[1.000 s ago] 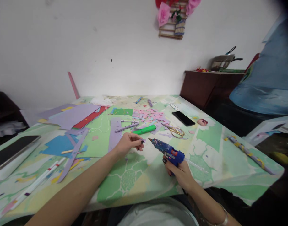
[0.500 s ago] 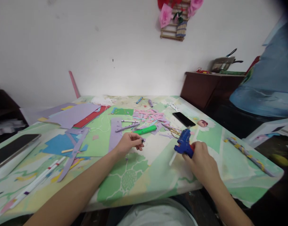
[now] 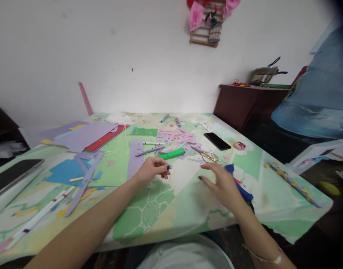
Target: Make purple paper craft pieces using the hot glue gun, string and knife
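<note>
My left hand [image 3: 152, 170] hovers over the near middle of the table with thumb and fingers pinched together. Whatever sits between the fingertips is too small to make out. My right hand [image 3: 223, 184] is open and holds nothing, its thumb and fingers spread. Just right of it a blue hot glue gun [image 3: 245, 193] lies on the table, partly hidden behind the hand. Beyond my left hand are a green marker-like stick [image 3: 171, 153] and a purple rolled paper stick [image 3: 149, 150]. Gold-handled scissors [image 3: 209, 155] lie past my right hand.
Pink paper scraps [image 3: 177, 137] and a black phone [image 3: 217, 141] lie farther back. Coloured paper sheets [image 3: 85, 135] and white sticks [image 3: 39, 218] cover the left side. A decorated stick [image 3: 293, 184] lies at the right edge. Someone in blue clothing [image 3: 322, 86] is at the right.
My right hand has let go of the glue gun, now lying on the table to its right, and has opened towards my left hand. The left hand stays pinched in place.
</note>
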Tool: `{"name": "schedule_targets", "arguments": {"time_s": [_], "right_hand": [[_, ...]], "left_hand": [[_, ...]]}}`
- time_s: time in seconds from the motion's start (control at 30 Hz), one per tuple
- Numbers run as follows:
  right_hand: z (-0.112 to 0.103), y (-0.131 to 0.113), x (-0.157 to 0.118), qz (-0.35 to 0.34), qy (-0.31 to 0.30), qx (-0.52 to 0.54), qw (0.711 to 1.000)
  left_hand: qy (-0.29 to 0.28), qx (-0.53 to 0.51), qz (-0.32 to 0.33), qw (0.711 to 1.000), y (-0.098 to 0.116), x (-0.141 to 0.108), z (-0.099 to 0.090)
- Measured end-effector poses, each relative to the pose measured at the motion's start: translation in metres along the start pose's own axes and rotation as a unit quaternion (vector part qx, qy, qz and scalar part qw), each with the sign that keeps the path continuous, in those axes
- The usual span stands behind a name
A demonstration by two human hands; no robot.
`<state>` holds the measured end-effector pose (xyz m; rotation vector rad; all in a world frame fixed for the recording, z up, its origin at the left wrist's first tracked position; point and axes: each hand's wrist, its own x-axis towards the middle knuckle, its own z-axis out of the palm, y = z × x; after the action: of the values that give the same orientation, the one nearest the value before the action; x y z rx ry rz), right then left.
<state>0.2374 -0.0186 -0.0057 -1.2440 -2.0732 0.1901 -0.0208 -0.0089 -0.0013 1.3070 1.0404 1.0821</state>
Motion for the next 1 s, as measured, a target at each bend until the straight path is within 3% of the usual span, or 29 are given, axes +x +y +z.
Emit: {"name": "schedule_targets", "arguments": {"time_s": [0.07,0.17,0.33,0.63,1.0], "right_hand": [[0.021,-0.017,0.014,0.004,-0.033,0.129,0.991],[0.048,-0.038,0.030,0.046,-0.052,0.239,0.968],[0.063,-0.055,0.034,0.077,-0.044,0.377,0.922],[0.061,-0.057,0.022,0.058,0.029,0.422,0.904],[0.060,-0.056,0.020,0.075,0.033,0.451,0.889]], "left_hand": [[-0.005,-0.003,0.005,1.000,-0.001,0.000,0.000],[-0.013,-0.004,0.013,1.000,-0.002,0.001,-0.001],[-0.038,-0.009,0.018,0.999,-0.003,0.001,-0.003],[-0.058,-0.010,0.017,0.998,-0.004,0.000,-0.001],[-0.049,-0.012,0.004,0.999,-0.005,-0.001,0.002]]}}
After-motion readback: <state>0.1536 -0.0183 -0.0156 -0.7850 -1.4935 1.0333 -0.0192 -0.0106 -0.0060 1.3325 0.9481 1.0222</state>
